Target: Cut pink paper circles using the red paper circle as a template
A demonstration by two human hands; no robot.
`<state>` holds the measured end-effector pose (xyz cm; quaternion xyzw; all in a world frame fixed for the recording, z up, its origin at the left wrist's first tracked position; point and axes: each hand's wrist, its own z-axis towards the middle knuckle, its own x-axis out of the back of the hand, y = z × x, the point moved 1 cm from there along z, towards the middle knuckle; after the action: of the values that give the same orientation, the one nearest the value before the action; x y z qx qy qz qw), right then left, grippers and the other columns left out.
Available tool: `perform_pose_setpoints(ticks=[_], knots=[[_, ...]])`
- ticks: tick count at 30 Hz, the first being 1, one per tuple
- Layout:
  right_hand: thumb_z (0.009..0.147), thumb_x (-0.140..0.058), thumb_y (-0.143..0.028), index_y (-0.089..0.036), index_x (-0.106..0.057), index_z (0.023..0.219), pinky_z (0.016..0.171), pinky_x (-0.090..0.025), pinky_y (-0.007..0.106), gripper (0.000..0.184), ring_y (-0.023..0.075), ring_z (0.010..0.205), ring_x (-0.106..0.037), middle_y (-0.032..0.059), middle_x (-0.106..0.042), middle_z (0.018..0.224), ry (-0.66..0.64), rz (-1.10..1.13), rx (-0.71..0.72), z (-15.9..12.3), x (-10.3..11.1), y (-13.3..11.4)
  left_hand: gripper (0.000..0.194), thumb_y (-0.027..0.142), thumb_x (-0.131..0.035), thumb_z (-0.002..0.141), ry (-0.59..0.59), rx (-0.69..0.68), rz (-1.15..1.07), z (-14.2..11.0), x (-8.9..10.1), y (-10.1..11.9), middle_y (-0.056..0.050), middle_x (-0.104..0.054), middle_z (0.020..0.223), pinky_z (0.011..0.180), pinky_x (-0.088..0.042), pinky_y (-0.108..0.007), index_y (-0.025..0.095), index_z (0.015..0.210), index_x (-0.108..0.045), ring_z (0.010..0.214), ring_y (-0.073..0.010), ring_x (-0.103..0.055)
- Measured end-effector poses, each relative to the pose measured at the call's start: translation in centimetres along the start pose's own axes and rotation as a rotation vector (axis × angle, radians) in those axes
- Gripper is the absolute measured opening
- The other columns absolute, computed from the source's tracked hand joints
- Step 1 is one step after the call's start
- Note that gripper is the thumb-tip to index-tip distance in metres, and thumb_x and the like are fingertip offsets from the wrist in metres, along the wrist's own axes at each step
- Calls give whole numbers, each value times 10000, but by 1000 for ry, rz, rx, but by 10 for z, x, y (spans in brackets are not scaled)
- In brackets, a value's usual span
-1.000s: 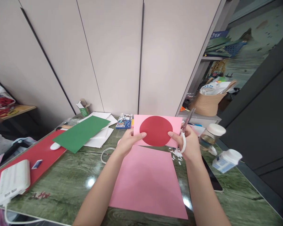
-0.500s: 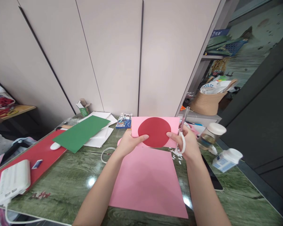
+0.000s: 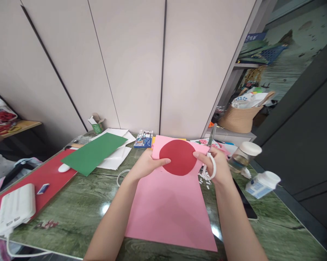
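A red paper circle [image 3: 178,158] lies against a smaller sheet of pink paper [image 3: 161,142], held up and tilted above the table. My left hand [image 3: 145,165] pinches the left side, its thumb on the circle's edge and its fingers hidden behind the paper. On the right, my right hand [image 3: 217,164] grips the paper with the thumb at the circle's rim. White-handled scissors [image 3: 212,166] are also in that hand, blades pointing up and away. Below both hands a larger pink sheet [image 3: 171,214] lies flat on the table.
Green paper [image 3: 95,152] lies over white sheets at left, near red paper [image 3: 48,174] and a white power bank [image 3: 16,208]. A marker box [image 3: 143,140] stands behind my left hand. At right are a lidded jar [image 3: 245,156], a white bottle [image 3: 263,185] and a dark tablet [image 3: 245,201].
The held pink paper and red circle have tilted and bent, with the circle sitting slightly lower. The scissors have turned a little in my right hand. Both hands stay in nearly the same place.
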<state>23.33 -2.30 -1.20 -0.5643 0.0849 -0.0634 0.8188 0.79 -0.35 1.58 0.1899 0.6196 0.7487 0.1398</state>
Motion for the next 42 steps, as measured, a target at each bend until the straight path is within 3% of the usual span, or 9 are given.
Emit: perform_pose_setpoints(ticks=[3, 6, 9, 16, 27, 31, 34, 38, 42], knots=[[614, -765, -205, -177, -655, 721, 514, -409, 251, 156, 112, 504, -505, -25, -613, 601, 68, 49, 29, 1, -5, 3, 271, 330, -685, 694, 68, 2, -67, 6, -2, -10, -88, -692, 983, 739, -514, -310, 151, 897, -681, 874, -230, -644], [634, -754, -221, -181, -675, 796, 570, -449, 276, 185, 138, 576, -570, 3, -676, 709, 159, 111, 47, 1, -7, 3, 234, 321, -706, 670, 218, -55, -204, 13, -6, -22, -74, -692, 860, 674, -508, -285, 127, 795, -672, 755, -188, -639], [634, -756, -215, -189, -677, 828, 642, -482, 302, 211, 163, 662, -622, 15, -705, 781, 223, 181, 59, 0, -8, 2, 220, 315, -708, 666, 242, -72, -418, 18, -14, -29, -37, -667, 770, 567, -492, -245, 136, 780, -650, 628, -133, -610], [665, -730, -256, -185, -661, 866, 640, -503, 332, 225, 204, 705, -655, 44, -716, 830, 210, 151, 67, -3, -14, -1, 258, 365, -634, 744, 97, -99, -311, 11, -31, -25, -8, -620, 617, 419, -361, -214, 141, 858, -579, 463, -122, -589], [693, -702, -322, -162, -644, 928, 660, -490, 324, 290, 208, 764, -645, 76, -702, 924, 164, 74, 64, -9, -23, -1, 379, 469, -497, 810, -9, -71, -42, 4, -37, -26, 2, -548, 512, 407, -337, -215, 140, 638, -573, 396, -69, -406], [693, -706, -319, -163, -637, 889, 601, -478, 299, 259, 184, 682, -630, 57, -694, 848, 145, 88, 52, -9, -24, -3, 412, 445, -482, 825, 14, -99, 3, 4, -35, -22, 22, -487, 440, 426, -324, -213, 156, 536, -533, 391, -66, -371], [719, -686, -337, -176, -605, 789, 513, -444, 260, 193, 145, 555, -591, 14, -652, 680, 185, 76, 62, -8, -23, -9, 421, 449, -480, 828, 56, -98, -56, 7, -31, -23, 22, -454, 406, 388, -266, -218, 152, 535, -534, 364, -63, -339], [810, -560, -427, -181, -569, 773, 447, -396, 250, 250, 134, 456, -537, -7, -576, 517, 214, 71, 129, -10, -17, -20, 442, 463, -462, 838, 154, -128, -170, 13, -24, -29, 27, -432, 377, 356, -193, -229, 143, 550, -558, 318, -51, -286], [841, -462, -507, -177, -564, 791, 430, -337, 258, 349, 116, 400, -430, -23, -490, 451, 37, -49, 208, -21, -18, -31, 464, 487, -484, 816, 254, -157, -232, 17, -20, -35, 31, -400, 346, 367, -206, -240, 168, 480, -491, 319, -64, -302]])
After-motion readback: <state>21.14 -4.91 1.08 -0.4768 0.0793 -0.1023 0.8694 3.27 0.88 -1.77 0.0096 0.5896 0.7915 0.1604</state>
